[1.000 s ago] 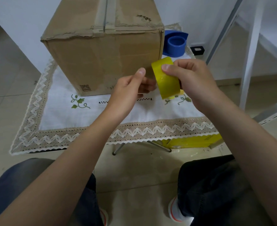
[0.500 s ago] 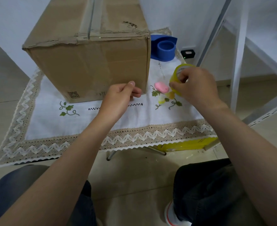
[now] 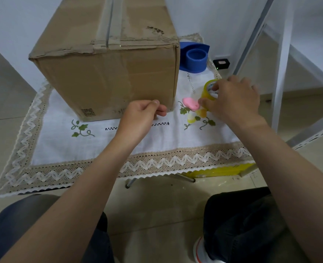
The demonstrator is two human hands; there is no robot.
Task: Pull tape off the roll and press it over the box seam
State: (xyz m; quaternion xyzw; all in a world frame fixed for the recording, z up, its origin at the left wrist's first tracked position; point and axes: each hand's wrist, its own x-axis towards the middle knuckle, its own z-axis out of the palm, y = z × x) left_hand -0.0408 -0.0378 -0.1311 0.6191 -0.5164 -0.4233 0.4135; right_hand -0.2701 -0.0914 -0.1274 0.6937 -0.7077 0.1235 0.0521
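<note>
Fingers (image 3: 161,112) of my left hand (image 3: 141,116) curl, thumb on forefinger, nothing visible in them, at the corrugated cardboard box's (image 3: 107,78) lower right corner. Right of the box, my right hand (image 3: 234,99) grips the glossy yellow ring-shaped tape roll (image 3: 208,90) above the lace-edged tabletop (image 3: 62,149).
</note>
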